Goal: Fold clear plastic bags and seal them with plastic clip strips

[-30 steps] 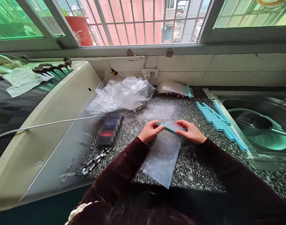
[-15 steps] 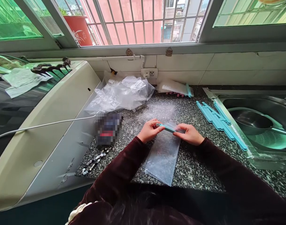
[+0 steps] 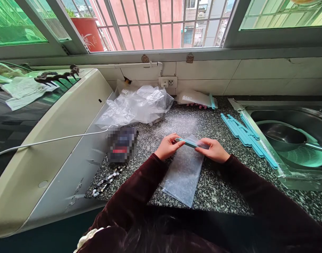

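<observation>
A light-blue bag sealing clip (image 3: 187,142) lies across the top end of a clear plastic bag (image 3: 182,175). My left hand (image 3: 169,146) pinches the clip's left end between thumb and fingers. At its other end, my right hand (image 3: 213,150) closes on the clip and the bag's edge. The bag's lower part hangs down toward the counter's front edge; whether it touches the counter I cannot tell. Several more light-blue clips (image 3: 242,135) lie in a loose pile to the right.
Crumpled clear plastic (image 3: 139,105) sits at the back left, near a wall socket (image 3: 168,82). A flat packet (image 3: 195,98) lies by the wall. A blurred dark object (image 3: 122,144) and a beaded strand (image 3: 106,182) are at left. The sink (image 3: 284,175) holds a pan (image 3: 282,135).
The lower end of the plastic bag has shifted very slightly. Both hands keep their grip on the clip in almost the same place.
</observation>
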`<state>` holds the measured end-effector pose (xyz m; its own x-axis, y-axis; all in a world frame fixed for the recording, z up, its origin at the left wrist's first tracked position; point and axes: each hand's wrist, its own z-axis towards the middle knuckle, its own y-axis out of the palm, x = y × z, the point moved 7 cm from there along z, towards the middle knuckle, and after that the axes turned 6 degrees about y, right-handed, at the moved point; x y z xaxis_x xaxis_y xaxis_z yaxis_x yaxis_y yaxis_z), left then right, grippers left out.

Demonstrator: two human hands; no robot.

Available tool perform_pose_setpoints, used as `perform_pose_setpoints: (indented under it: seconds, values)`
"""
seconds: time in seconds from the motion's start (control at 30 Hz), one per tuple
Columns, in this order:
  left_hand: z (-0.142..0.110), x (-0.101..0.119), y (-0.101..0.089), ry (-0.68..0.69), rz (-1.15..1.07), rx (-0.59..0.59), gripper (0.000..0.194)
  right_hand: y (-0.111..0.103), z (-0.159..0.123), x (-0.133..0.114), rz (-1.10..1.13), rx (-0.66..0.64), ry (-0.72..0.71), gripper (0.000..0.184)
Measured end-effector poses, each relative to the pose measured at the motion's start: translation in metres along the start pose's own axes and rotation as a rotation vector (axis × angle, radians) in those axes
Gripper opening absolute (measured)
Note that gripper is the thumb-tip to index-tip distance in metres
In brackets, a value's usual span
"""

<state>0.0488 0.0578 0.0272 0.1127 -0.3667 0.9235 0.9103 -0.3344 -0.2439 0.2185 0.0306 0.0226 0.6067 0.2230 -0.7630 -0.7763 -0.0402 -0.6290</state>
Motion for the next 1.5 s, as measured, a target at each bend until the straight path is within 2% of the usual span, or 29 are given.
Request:
perform_pose_setpoints:
  seconds: [0.07,0.23,0.33,0.57,0.67,0.8,0.97,1.07,1.17,1.2,1.3,1.4,1.5]
  values:
    - [-0.001,-0.004,0.003,-0.059,-0.004,-0.049,0.034,-0.005,0.000,0.000,0.029,0.013,0.012,0.030]
    - [-0.006,-0.012,0.015,-0.171,0.068,-0.270,0.037,-0.026,0.004,0.004,0.127,0.098,0.088,0.037]
    - [-0.009,-0.017,0.020,-0.223,0.072,-0.329,0.040,-0.037,0.006,0.007,0.144,0.162,0.113,0.039]
    - [-0.012,-0.013,0.027,-0.169,0.080,-0.418,0.041,-0.043,0.005,0.006,0.094,0.209,0.084,0.040]
    - [-0.011,-0.010,0.026,-0.133,0.075,-0.422,0.042,-0.037,0.005,0.005,0.094,0.142,0.079,0.041]
    - [-0.007,-0.007,0.022,-0.105,0.008,-0.305,0.039,-0.021,0.004,-0.004,0.062,-0.005,0.006,0.039]
    - [-0.005,-0.006,0.024,-0.131,-0.243,-0.163,0.041,-0.003,0.000,-0.013,0.026,-0.065,-0.039,0.035]
    - [-0.003,-0.006,0.019,-0.141,-0.337,-0.060,0.042,-0.002,0.001,-0.006,0.046,0.007,-0.002,0.036]
    - [-0.001,-0.011,0.003,-0.147,-0.365,0.092,0.042,-0.011,0.002,0.006,0.175,0.168,0.077,0.049]
    - [0.000,-0.013,-0.003,-0.142,-0.377,0.156,0.042,-0.012,0.002,0.009,0.211,0.184,0.107,0.050]
    - [0.002,-0.020,-0.021,-0.101,-0.432,0.349,0.041,0.000,0.002,0.008,0.206,0.046,0.184,0.038]
    - [0.003,-0.025,-0.029,-0.071,-0.480,0.453,0.041,0.017,-0.004,-0.002,0.132,-0.115,0.230,0.030]
    - [0.003,-0.028,-0.031,-0.081,-0.516,0.515,0.044,0.024,-0.009,-0.009,0.073,-0.134,0.216,0.028]
